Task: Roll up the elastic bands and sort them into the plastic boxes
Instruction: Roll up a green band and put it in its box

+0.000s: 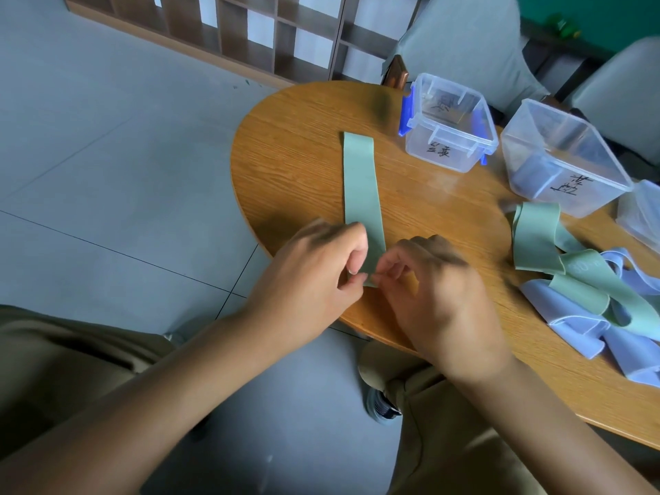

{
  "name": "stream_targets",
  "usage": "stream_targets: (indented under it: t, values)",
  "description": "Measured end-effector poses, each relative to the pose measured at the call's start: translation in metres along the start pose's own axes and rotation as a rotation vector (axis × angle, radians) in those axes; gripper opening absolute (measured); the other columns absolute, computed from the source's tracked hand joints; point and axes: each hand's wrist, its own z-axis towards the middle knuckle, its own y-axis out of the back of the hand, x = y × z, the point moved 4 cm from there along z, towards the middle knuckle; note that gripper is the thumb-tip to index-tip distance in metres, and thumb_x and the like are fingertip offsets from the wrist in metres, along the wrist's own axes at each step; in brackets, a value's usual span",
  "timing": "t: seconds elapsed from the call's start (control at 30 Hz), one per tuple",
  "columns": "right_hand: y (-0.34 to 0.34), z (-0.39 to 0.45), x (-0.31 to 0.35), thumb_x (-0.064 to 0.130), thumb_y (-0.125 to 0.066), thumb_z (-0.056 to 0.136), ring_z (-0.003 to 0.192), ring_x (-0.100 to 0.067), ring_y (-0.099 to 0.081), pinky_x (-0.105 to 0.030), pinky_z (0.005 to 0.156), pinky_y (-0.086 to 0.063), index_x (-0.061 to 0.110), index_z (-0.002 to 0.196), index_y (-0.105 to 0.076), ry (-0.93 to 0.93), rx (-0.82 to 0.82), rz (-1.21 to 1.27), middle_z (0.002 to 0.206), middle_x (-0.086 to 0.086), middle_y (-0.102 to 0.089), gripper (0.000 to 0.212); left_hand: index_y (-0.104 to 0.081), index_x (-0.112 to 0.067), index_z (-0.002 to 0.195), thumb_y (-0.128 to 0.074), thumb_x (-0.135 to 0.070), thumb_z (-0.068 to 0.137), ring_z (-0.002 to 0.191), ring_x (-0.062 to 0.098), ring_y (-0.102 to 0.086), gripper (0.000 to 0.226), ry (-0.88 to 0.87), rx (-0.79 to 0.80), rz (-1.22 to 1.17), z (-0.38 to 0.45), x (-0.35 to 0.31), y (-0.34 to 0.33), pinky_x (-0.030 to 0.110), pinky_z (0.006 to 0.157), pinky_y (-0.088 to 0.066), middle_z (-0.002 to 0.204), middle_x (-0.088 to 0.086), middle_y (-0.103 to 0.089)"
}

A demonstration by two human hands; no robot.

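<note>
Pinching band (pixel 360 187) near end with both hands, left (pixel 318 276), right (pixel 435 294) | band flat on tabletop (pixel 285 166), short of 2 boxes (pixel 446 123) | risk: our first turn slack, roll springs open

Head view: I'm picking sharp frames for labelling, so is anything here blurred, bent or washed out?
Head view: the left hand and right hand are smeared by motion blur at the knuckles; the flat green band stays fairly crisp; wide-angle distortion bends the table edge; soft light casts a faint shadow by the hands; the box labels are readable as strokes, with mild glare beside them.
</note>
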Motion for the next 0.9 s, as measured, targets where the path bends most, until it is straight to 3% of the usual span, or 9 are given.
stream_targets:
  t: [0.23,0.37,0.5,0.73,0.9]
  values:
    - [-0.003,-0.018,0.002,0.016,-0.064,0.096,0.081,-0.026,-0.059,-0.044,0.070,-0.048,0.014,0.088,-0.067,0.077,-0.130,-0.088,0.082,0.001,-0.067,0.009,-0.049,-0.011,0.081,-0.076,-0.008,0.078,0.073,0.016,-0.045,0.028,-0.073,-0.005,0.053,-0.002,-0.002,0.000,0.030,0.060,-0.038,0.073,-0.004,-0.052]
    - [-0.003,-0.023,0.004,0.017,-0.059,0.098,0.081,-0.026,-0.058,-0.045,0.068,-0.047,0.011,0.090,-0.068,0.114,-0.114,-0.093,0.083,-0.002,-0.066,0.013,-0.052,-0.010,0.080,-0.075,-0.004,0.076,0.068,0.011,-0.034,0.024,-0.148,-0.041,0.179,-0.006,-0.009,0.003,0.028,0.050,-0.037,0.068,-0.001,-0.048]
    - [-0.001,-0.027,-0.001,0.014,-0.062,0.097,0.083,-0.023,-0.057,-0.042,0.070,-0.048,0.013,0.093,-0.069,0.111,-0.072,-0.051,0.087,0.000,-0.066,0.008,-0.053,-0.010,0.079,-0.064,-0.006,0.085,0.064,0.019,-0.044,0.013,-0.219,-0.080,0.255,-0.012,-0.012,0.003,0.026,0.057,-0.032,0.066,0.001,-0.048]
    - [-0.002,-0.028,-0.008,0.009,-0.067,0.095,0.087,-0.021,-0.056,-0.036,0.077,-0.047,0.014,0.096,-0.073,0.084,-0.058,0.053,0.096,0.002,-0.068,0.008,-0.059,-0.010,0.079,-0.065,-0.017,0.095,0.078,0.024,-0.054,0.018,-0.265,-0.034,0.187,-0.015,-0.005,0.001,0.033,0.068,-0.044,0.080,-0.001,-0.057]
    - [-0.003,-0.025,-0.010,0.013,-0.070,0.093,0.089,-0.018,-0.055,-0.033,0.077,-0.046,0.015,0.095,-0.074,0.053,-0.059,0.099,0.096,0.005,-0.066,0.005,-0.060,-0.011,0.083,-0.064,-0.021,0.096,0.081,0.022,-0.054,0.017,-0.206,-0.035,0.188,-0.015,-0.003,-0.002,0.023,0.070,-0.038,0.084,-0.002,-0.057]
